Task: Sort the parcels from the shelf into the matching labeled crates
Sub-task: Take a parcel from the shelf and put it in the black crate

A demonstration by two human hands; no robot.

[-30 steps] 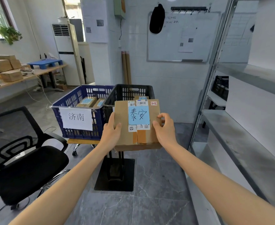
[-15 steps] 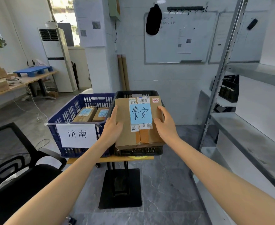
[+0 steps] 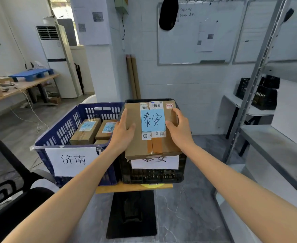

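Now the parcel (image 3: 153, 123) is held over the black crate (image 3: 153, 175), long axis pointing away. The left hand (image 3: 124, 135) and right hand (image 3: 180, 133) each keep a curled grip on one side, and the crate lies directly below.

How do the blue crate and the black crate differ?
The blue crate shows its 济南 sign whole; the black crate has its own sign half covered by the held parcel. Other parcels lie in plain sight in the blue crate; the black crate's inside is hidden. Both are slotted plastic, side by side on one stand, each with a white paper sign.
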